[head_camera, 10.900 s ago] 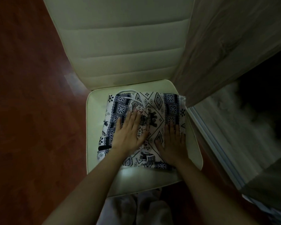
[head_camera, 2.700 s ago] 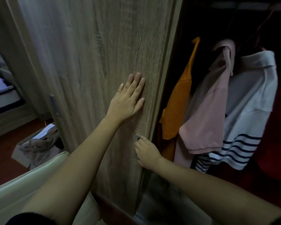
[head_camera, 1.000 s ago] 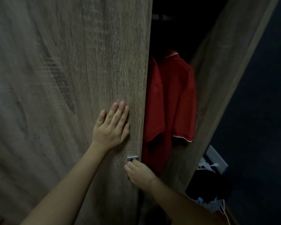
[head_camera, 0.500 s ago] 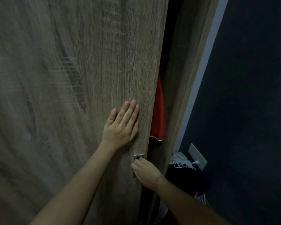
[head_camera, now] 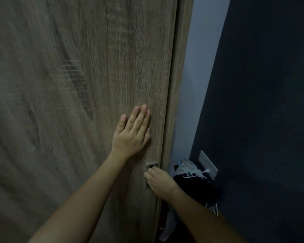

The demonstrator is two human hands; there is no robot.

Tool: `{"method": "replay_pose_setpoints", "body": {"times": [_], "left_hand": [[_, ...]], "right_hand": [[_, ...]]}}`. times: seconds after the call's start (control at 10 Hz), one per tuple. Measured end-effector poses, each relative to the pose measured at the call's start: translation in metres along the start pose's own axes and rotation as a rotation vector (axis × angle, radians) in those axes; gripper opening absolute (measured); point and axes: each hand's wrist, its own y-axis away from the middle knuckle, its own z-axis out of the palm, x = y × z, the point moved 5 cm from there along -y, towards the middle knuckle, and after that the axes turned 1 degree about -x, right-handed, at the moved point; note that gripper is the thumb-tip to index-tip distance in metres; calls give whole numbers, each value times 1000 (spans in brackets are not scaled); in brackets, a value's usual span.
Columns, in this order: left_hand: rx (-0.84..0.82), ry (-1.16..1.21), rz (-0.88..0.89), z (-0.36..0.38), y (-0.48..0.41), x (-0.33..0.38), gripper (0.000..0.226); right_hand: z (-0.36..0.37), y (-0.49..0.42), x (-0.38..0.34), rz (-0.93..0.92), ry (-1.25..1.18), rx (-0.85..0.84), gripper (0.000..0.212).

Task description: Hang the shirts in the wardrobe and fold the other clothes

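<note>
The left hand (head_camera: 132, 135) is pressing flat, fingers straight, against the wardrobe door (head_camera: 77, 102), near its right edge. Just below it, the right hand (head_camera: 159, 179) is hooking curled fingers into the recessed metal handle (head_camera: 151, 164). That grip is clamped on the handle, while the left grip is lying open. The handle's long axis is running vertically, close beside the wardrobe frame (head_camera: 175, 102). No shirts are showing. A heap of clothes (head_camera: 189, 181) is lying on the floor to the right.
</note>
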Motion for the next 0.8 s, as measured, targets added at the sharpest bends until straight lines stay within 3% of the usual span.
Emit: {"method": "replay_pose_setpoints", "body": {"times": [0.3, 0.5, 0.6, 0.7, 0.8], "left_hand": [[-93, 13, 15, -1, -2, 2, 65], [-253, 195, -19, -30, -3, -9, 56], [-461, 278, -105, -49, 49, -24, 56], [-648, 241, -148, -62, 104, -46, 56], [-935, 252, -296, -90, 143, -88, 62]], "right_hand": [[2, 6, 1, 45, -12, 0, 40], [-12, 13, -3, 228, -221, 36, 40], [-7, 25, -28, 394, -483, -52, 46], [-5, 39, -45, 485, -702, -156, 67], [-25, 49, -65, 592, -914, -193, 128]]}}
